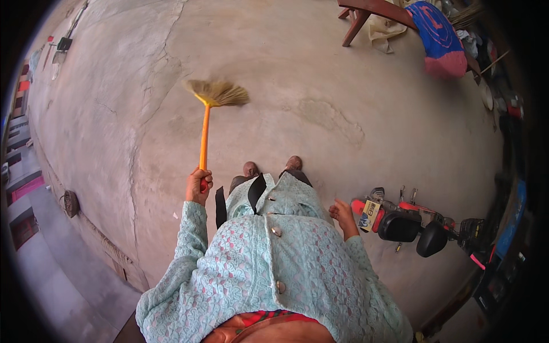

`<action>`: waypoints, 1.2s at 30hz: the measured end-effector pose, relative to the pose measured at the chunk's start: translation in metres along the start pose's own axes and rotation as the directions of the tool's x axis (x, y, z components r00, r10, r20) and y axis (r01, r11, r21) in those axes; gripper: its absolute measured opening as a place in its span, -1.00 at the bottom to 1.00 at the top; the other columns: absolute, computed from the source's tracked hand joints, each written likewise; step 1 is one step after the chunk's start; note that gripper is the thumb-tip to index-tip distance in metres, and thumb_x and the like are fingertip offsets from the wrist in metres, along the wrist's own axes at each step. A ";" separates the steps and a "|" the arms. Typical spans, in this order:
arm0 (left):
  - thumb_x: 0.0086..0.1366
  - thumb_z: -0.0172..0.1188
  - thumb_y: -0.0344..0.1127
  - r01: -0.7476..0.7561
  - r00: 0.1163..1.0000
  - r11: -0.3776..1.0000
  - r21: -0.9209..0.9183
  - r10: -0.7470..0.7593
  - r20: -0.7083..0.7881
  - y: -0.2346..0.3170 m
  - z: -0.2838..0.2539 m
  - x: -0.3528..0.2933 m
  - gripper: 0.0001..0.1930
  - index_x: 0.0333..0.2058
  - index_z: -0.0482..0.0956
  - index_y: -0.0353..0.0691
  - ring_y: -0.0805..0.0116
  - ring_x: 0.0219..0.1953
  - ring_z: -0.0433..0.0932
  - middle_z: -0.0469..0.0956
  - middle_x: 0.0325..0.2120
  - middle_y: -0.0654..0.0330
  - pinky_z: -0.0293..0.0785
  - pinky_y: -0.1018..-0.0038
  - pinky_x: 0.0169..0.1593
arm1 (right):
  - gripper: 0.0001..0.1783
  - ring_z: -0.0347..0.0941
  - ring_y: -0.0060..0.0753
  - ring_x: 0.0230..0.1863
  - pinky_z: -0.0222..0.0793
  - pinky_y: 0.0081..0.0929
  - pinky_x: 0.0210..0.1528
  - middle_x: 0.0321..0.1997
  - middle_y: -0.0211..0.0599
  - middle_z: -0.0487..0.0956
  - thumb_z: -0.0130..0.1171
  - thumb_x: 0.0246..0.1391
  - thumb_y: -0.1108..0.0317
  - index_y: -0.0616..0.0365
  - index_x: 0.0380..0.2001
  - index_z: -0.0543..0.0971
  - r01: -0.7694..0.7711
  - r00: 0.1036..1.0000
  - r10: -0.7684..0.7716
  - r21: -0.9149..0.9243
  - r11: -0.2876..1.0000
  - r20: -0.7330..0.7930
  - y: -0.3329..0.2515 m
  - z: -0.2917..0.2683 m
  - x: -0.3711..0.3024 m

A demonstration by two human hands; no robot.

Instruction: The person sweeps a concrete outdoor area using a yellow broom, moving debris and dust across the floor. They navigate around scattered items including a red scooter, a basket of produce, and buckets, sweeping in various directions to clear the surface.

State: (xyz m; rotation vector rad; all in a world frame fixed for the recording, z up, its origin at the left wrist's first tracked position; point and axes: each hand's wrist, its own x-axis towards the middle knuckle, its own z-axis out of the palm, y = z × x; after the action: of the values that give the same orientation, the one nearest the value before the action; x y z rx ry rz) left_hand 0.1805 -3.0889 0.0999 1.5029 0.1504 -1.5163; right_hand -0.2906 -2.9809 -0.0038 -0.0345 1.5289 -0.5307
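Note:
My left hand is wrapped round the lower end of the orange handle of a broom. The broom reaches forward from me over the concrete floor, its straw bristles fanned out and slightly blurred at the far end. My right hand hangs at my right side with its fingers loosely apart and nothing seen in it. It is nearest to a red and black scooter, and I cannot tell whether the two touch.
A brown wooden bench stands far right, draped with a blue and pink cloth. Beside its legs lies a beige cloth. Cracks run along the concrete floor. A small dark object sits at the floor's left edge.

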 end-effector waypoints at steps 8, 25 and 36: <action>-0.11 -0.08 -0.56 -0.190 0.980 0.979 0.079 0.194 -0.047 0.010 0.007 -0.055 -0.66 -0.25 0.29 -0.29 0.56 -0.73 0.28 0.32 -0.65 0.25 0.23 0.65 -0.74 | -0.55 0.35 -0.50 -0.53 0.32 -0.55 -0.49 -0.54 -0.36 0.39 -0.09 -0.08 0.36 0.19 -0.05 0.23 0.006 1.000 -0.006 -0.058 0.998 -0.014 -0.019 -0.014 0.007; -0.11 -0.03 -0.57 0.132 0.784 0.944 0.303 -0.286 0.551 0.016 0.103 0.022 -0.44 -0.02 0.17 -0.29 0.60 -0.76 0.24 0.31 -0.63 0.28 0.18 0.72 -0.73 | -0.55 0.33 -0.53 -0.53 0.33 -0.55 -0.51 -0.54 -0.37 0.38 -0.09 -0.05 0.38 0.23 -0.03 0.21 0.301 0.949 -0.261 -0.263 0.916 0.176 -0.201 0.110 0.101; -0.21 0.01 -0.58 0.142 0.784 0.832 0.536 -0.425 0.452 0.052 0.180 0.189 -0.60 -0.25 0.31 -0.44 0.48 -0.82 0.31 0.34 -0.77 0.18 0.20 0.61 -0.82 | -0.55 0.34 -0.51 -0.47 0.32 -0.55 -0.45 -0.48 -0.32 0.40 -0.12 -0.02 0.38 0.22 -0.01 0.19 0.298 0.949 -0.313 -0.391 0.871 0.025 -0.289 0.190 0.020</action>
State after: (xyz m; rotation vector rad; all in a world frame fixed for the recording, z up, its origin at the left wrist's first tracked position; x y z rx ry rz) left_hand 0.1293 -3.3351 0.0131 1.3629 -0.3864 -2.3231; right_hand -0.1991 -3.3020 0.0900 -0.5889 1.6586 -0.4674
